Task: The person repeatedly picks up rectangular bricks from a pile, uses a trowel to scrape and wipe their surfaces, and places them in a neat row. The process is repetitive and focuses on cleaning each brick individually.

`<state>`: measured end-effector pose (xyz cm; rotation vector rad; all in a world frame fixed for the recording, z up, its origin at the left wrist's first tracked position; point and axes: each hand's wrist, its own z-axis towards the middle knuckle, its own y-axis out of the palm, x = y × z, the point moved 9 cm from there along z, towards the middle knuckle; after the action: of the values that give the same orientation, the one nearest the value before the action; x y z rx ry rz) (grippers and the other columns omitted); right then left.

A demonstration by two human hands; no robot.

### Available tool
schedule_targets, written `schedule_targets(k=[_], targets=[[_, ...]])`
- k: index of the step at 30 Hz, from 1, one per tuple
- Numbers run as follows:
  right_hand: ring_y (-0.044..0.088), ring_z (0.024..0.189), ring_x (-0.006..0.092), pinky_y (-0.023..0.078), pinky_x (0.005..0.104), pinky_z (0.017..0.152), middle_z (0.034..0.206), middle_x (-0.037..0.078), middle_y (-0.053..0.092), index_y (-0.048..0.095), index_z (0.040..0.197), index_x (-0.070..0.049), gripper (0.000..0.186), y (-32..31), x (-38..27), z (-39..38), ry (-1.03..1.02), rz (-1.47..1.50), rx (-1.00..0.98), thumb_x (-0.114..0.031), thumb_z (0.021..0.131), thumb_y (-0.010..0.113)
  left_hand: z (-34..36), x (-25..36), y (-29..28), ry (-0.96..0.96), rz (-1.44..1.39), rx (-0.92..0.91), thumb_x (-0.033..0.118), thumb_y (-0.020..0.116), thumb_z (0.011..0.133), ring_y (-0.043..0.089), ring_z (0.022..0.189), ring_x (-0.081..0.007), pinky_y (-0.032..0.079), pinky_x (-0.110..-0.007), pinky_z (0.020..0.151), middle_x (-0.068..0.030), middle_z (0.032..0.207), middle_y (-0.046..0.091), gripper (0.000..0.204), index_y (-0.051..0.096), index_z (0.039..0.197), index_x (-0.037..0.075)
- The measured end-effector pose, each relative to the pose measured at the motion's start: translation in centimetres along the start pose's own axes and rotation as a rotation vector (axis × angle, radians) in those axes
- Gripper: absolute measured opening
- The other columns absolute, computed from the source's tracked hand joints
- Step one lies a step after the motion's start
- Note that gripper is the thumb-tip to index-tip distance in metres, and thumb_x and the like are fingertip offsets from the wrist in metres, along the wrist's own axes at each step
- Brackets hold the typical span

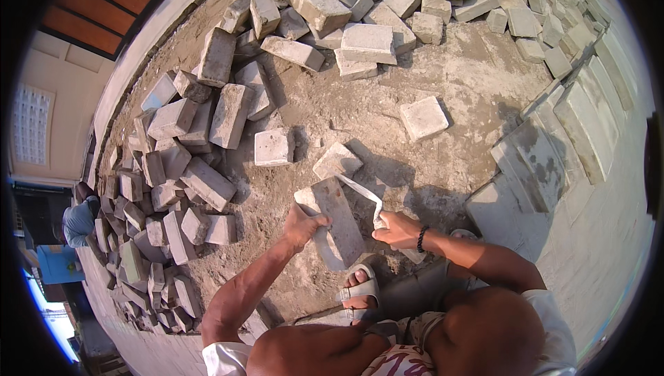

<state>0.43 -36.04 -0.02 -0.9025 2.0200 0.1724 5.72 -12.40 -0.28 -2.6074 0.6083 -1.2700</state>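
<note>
My left hand (pixel 304 227) is closed on the left side of a long grey concrete block (pixel 341 227), which is tilted on the ground in front of my feet. A pale trowel (pixel 361 191) with a bent neck is gripped in my right hand (pixel 399 231); its blade shows nearly edge-on, and its tip is at the block's upper end. Whether the tip touches the block, I cannot tell. Just beyond lies a small broken block piece (pixel 338 161). Another square piece (pixel 274 146) sits to the left, and one more (pixel 424 118) lies farther off to the right.
Loose blocks are heaped along the left (pixel 173 119) and across the far side (pixel 373 43). Large flat slabs (pixel 529 162) lean in a row at the right beside a pale paved surface (pixel 588 238). A person (pixel 81 222) is at the far left near a blue container (pixel 59 264).
</note>
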Motion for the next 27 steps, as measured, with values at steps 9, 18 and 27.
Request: schedule_targets(k=[9,18,27], targets=[[0.063,0.077,0.0445,0.047,0.0498,0.069,0.08,0.028,0.063,0.056,0.104,0.004,0.037,-6.5,-1.9,-2.5,-0.124,-0.077,0.287,-0.029,0.089,0.061,-2.6,13.5,-0.6,0.41,1.078,0.073,0.03,0.075,0.066,0.068,0.077,-0.044,0.054,-0.05,0.072,-0.0264,0.089,0.068,0.079,0.035,0.124,-0.005],[0.064,0.072,0.0456,0.049,0.0516,0.064,0.077,0.026,0.065,0.051,0.097,0.004,0.03,-5.2,-8.8,-6.0,-0.297,-0.17,0.344,-0.024,0.089,0.061,2.0,8.0,-2.8,0.135,0.926,0.151,0.035,0.079,0.064,0.066,0.09,-0.0435,0.052,-0.048,0.079,-0.0283,0.096,0.067,0.087,0.037,0.128,-0.006],[0.065,0.075,0.046,0.051,0.0532,0.069,0.078,0.029,0.065,0.054,0.097,0.009,0.033,-7.6,-5.2,0.8,-0.069,-0.408,0.208,-0.022,0.086,0.061,2.2,8.1,-2.8,0.139,0.898,0.204,0.05,0.073,0.071,0.067,0.082,-0.0439,0.053,-0.05,0.077,-0.0258,0.089,0.068,0.075,0.04,0.115,0.0]])
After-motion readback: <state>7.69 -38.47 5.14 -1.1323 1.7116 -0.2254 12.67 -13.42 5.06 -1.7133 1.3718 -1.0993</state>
